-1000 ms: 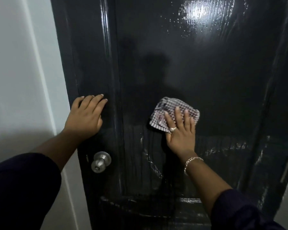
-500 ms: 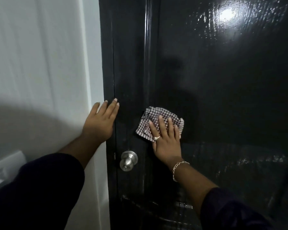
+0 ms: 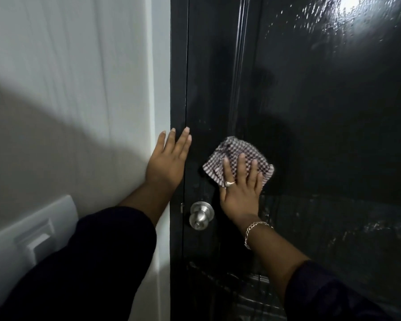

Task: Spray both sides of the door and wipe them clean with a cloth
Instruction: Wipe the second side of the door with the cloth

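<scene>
A glossy black door [image 3: 322,112] fills the right of the view, with wet droplets shining near its top and streaks across its lower panel. My right hand [image 3: 240,188] presses a checkered cloth [image 3: 234,154] flat against the door with straight fingers, just above and right of the silver knob [image 3: 200,214]. My left hand [image 3: 169,161] lies flat with straight fingers on the door's left edge and black frame, to the left of the cloth.
A white wall [image 3: 67,89] takes up the left side, with a white switch plate [image 3: 30,235] low on it. A lamp's reflection glares on the door's upper right.
My right hand has slid the cloth leftward across the door toward the knob side. The view has swung left, showing more white wall. My left hand stays at the door's edge.
</scene>
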